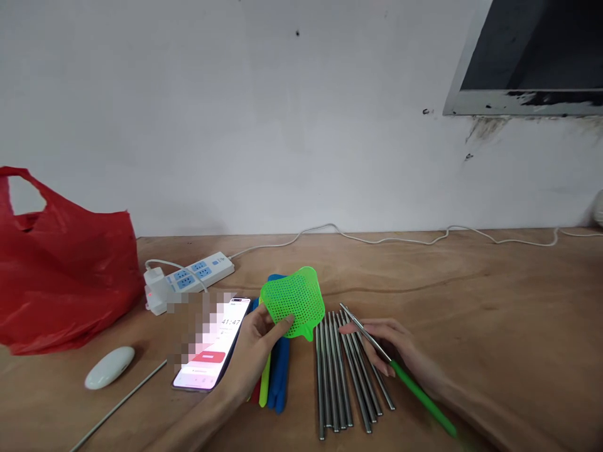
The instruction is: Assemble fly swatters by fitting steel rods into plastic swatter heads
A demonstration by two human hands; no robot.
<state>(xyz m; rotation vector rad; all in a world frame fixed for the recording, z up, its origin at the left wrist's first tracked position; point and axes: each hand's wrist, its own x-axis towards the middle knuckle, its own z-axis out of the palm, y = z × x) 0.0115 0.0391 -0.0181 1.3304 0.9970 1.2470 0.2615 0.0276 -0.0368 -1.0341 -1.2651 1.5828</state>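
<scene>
My left hand (264, 336) grips a bright green perforated fly swatter head (294, 301) between thumb and fingers, its short socket pointing down to the right. In my right hand (391, 342) is a metal rod with a green handle (419, 395); its bare tip angles up to the left, apart from the swatter head. Several loose metal rods (346, 376) lie side by side on the table below and between my hands. Partly hidden behind my left hand is a stack of blue, yellow and red handled pieces (279, 376).
A lit phone (214, 351) lies left of my left hand. Farther left are a white power strip (202, 273) with a plugged-in charger, a white mouse (110, 367) and a red plastic bag (70, 270). A white cable (400, 239) runs along the wall.
</scene>
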